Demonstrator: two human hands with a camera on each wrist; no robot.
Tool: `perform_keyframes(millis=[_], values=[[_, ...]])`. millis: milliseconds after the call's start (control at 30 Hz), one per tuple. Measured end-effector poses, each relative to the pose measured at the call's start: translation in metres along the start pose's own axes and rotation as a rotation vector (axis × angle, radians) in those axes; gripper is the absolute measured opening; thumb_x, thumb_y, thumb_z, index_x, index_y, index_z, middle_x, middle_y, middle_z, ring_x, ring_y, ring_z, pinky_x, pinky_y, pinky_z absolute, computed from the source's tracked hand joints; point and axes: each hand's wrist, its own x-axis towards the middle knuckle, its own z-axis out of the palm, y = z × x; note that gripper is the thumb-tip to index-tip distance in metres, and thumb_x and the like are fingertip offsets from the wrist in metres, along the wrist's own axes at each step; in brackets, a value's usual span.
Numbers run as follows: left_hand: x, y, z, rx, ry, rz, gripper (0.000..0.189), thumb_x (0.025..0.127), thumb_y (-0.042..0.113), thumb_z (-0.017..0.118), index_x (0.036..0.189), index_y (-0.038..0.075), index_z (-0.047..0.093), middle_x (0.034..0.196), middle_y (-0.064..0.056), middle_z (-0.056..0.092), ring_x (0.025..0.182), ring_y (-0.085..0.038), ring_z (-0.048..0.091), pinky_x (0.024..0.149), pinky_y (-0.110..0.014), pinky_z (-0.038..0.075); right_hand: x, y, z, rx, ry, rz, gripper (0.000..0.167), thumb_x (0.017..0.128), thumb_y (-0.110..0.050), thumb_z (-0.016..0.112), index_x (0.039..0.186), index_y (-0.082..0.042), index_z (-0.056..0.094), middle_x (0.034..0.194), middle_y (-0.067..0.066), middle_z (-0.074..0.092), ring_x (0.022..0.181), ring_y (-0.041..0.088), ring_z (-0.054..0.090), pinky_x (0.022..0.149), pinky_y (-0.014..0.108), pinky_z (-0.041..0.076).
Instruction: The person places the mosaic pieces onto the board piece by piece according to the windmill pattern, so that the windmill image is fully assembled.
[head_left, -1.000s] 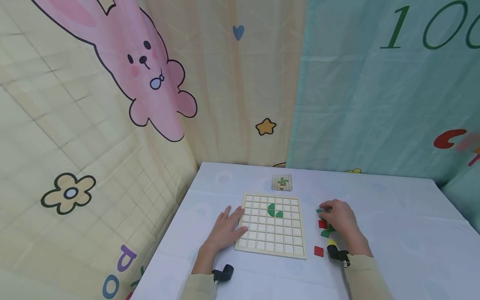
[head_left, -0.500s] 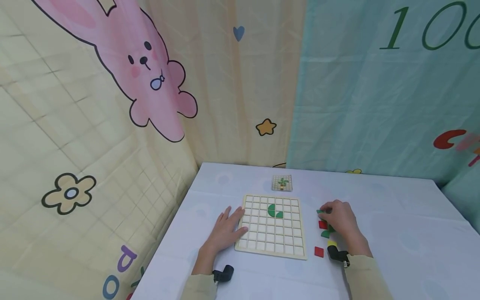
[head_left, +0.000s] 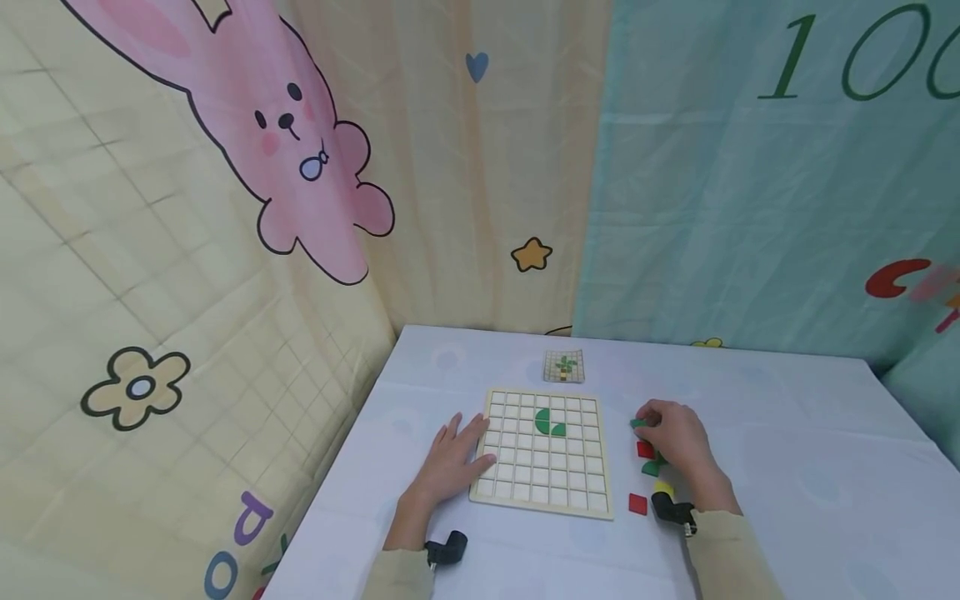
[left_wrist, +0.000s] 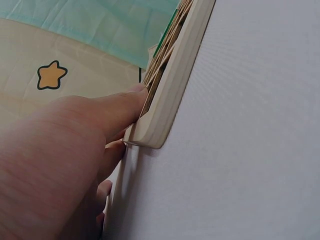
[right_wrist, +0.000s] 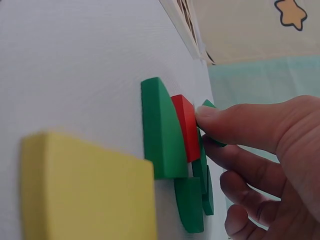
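Observation:
A wooden grid board [head_left: 540, 481] lies on the white table, with green pieces [head_left: 543, 422] in its upper cells. My left hand [head_left: 447, 463] rests at the board's left edge, fingers spread. In the left wrist view the thumb [left_wrist: 120, 107] touches the board's frame [left_wrist: 172, 85]. To the right of the board, my right hand [head_left: 678, 437] pinches a green block [head_left: 637, 423] between thumb and fingers; these partly cover it. Below that hand are a red block [right_wrist: 186, 127], several green blocks [right_wrist: 162, 132] and a yellow block [right_wrist: 95, 190].
A small pattern card [head_left: 564, 366] with a green and yellow figure lies beyond the board. Another red square block [head_left: 637, 503] sits near the board's lower right corner. Printed curtains [head_left: 450, 167] hang behind and left of the table [head_left: 810, 467].
My right hand has shifted slightly left with the green block between its fingers. The left hand and the board have stayed in place.

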Motion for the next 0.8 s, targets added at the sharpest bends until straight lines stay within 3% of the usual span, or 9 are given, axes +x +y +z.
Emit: perform_keyframes(millis=[233,800], values=[[0.000,-0.001,0.000,-0.008,0.004,0.023,0.069,0.100,0.049,0.056,0.157,0.015,0.037,0.163,-0.003,0.031,0.153,-0.036,0.011,0.122,-0.056,0.010,0.001,-0.003,0.002,0.021,-0.005,-0.002,0.017,0.089,-0.011,0.076,0.105,-0.008,0.071,0.098,0.011,0.069,0.081,0.025,0.058,0.068,0.035,0.056],[-0.001,0.000,-0.001,-0.013,0.008,0.020,0.069,0.101,0.050,0.055,0.158,0.016,0.036,0.164,-0.001,0.030,0.153,-0.033,0.008,0.122,-0.054,0.008,0.004,-0.018,0.008,0.122,0.061,-0.037,0.015,0.090,-0.008,0.069,0.104,-0.008,0.072,0.100,0.009,0.070,0.089,0.027,0.061,0.076,0.039,0.057]])
